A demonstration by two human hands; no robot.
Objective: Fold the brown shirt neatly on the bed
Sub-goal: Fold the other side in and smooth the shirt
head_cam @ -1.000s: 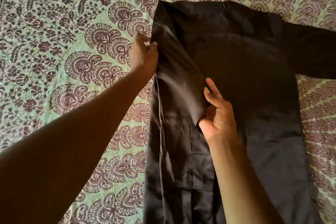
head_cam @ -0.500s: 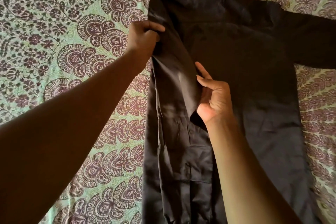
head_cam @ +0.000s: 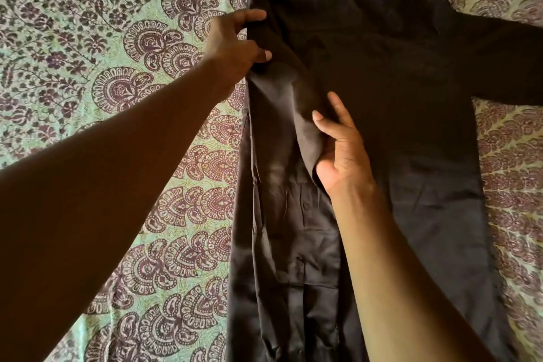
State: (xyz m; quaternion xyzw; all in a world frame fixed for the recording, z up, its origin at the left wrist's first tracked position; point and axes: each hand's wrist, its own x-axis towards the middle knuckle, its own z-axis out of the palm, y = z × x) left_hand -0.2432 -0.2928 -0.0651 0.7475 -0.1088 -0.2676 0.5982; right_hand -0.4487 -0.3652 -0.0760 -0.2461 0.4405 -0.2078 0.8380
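Brown shirt (head_cam: 396,91) spread flat on the patterned bedspread (head_cam: 102,67), one side folded inward between two hands.

Its body lies beyond and to the right of both hands, with one sleeve (head_cam: 505,64) stretched out to the far right — the other side is turned over onto the middle. The left hand (head_cam: 235,41) pinches the folded edge near the shoulder, thumb and fingers curled round the cloth. The right hand (head_cam: 340,153), nearer the person, grips the folded flap lower down — thumb on top, the other fingers mostly hidden behind the fabric.
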